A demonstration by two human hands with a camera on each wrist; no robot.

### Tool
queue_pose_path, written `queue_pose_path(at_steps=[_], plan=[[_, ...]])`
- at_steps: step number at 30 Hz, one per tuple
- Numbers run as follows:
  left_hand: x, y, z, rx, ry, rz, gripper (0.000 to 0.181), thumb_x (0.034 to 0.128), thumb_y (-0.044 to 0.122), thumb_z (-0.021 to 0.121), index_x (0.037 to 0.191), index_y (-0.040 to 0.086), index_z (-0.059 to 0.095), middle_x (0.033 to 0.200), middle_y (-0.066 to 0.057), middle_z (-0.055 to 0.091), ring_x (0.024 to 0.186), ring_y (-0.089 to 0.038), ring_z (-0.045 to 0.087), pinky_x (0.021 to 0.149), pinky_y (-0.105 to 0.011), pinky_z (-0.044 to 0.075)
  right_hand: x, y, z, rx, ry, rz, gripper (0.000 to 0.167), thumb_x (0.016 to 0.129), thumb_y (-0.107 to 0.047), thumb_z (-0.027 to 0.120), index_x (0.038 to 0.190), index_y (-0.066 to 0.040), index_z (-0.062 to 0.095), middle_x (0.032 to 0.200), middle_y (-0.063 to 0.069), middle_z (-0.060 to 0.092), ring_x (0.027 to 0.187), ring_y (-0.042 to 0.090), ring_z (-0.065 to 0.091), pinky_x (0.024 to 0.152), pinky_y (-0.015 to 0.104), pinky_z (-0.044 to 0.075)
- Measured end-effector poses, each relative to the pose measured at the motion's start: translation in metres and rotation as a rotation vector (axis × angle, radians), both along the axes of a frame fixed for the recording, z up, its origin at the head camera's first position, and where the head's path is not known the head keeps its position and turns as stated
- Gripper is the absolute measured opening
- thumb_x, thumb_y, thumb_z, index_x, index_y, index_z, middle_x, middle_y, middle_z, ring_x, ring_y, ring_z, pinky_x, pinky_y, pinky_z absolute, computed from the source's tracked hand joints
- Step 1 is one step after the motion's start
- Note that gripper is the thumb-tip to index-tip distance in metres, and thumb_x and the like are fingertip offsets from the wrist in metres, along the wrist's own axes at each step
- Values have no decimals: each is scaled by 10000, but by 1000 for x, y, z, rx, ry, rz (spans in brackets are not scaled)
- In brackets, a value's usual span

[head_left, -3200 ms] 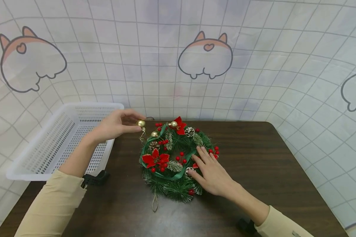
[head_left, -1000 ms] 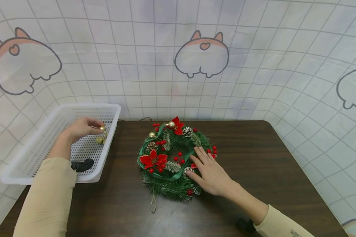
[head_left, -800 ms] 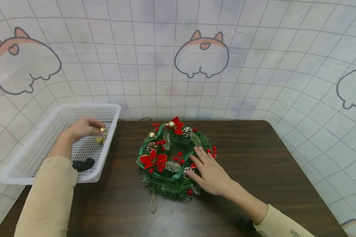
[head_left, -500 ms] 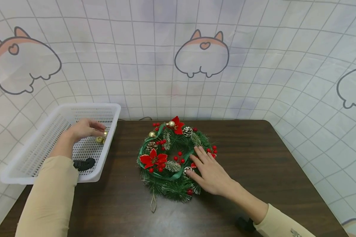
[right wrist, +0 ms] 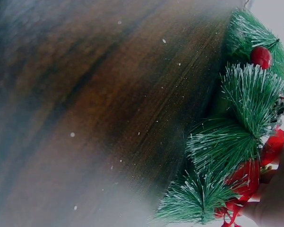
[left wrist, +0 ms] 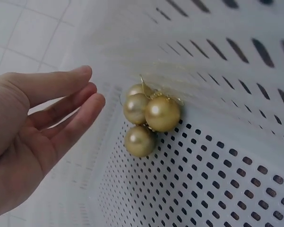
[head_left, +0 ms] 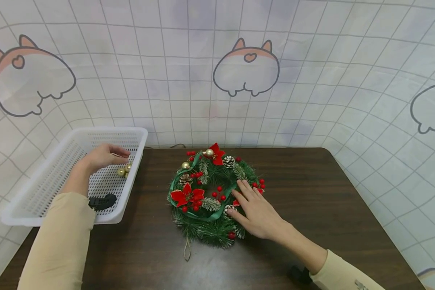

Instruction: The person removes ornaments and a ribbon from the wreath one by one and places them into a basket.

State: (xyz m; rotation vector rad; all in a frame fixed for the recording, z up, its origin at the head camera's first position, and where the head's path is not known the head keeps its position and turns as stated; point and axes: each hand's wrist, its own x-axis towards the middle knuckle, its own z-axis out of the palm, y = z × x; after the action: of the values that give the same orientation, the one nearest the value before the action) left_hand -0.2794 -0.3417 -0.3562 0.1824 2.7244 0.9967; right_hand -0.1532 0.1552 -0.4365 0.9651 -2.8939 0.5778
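Left hand (head_left: 99, 157) loose above the gold balls (left wrist: 161, 114), right hand (head_left: 257, 213) spread on the wreath (head_left: 217, 231).
Left of the wreath, the left arm reaches into the white basket (head_left: 25, 221); its fingers are extended and relaxed, thumb apart, near the balls clustered on the basket floor. From the wreath's near right, the other arm slants over the worktop (head_left: 301, 189), palm down, fingers resting across the wreath's right part.

Looking forward and down, the head view spans the table (head_left: 311, 193), basket (head_left: 108, 129) and wreath (head_left: 211, 204); much nearer, the left wrist view shares the basket's inside, the right the wreath's edge.
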Motion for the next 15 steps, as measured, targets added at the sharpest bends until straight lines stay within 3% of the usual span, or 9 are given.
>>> queue_pose_path(at_steps=[7, 15], plan=[[3, 13, 16, -14, 60, -9, 457, 992, 213, 710, 1339, -65, 605, 1347, -293, 575, 1268, -453, 499, 1047, -658, 374, -1, -1, 1, 1, -2, 5, 706, 1072, -524, 462, 1539, 5, 431, 1660, 232, 207, 1547, 358, 115, 1215, 560, 166], [3, 29, 31, 50, 101, -26, 457, 987, 186, 717, 1358, -56, 604, 1345, -263, 598, 1246, -383, 544, 1061, -588, 402, -1, 0, 0, -3, -11, 2, 716, 1071, -536, 454, 1543, 1, 427, 1662, 228, 202, 1550, 347, 101, 1214, 562, 165]])
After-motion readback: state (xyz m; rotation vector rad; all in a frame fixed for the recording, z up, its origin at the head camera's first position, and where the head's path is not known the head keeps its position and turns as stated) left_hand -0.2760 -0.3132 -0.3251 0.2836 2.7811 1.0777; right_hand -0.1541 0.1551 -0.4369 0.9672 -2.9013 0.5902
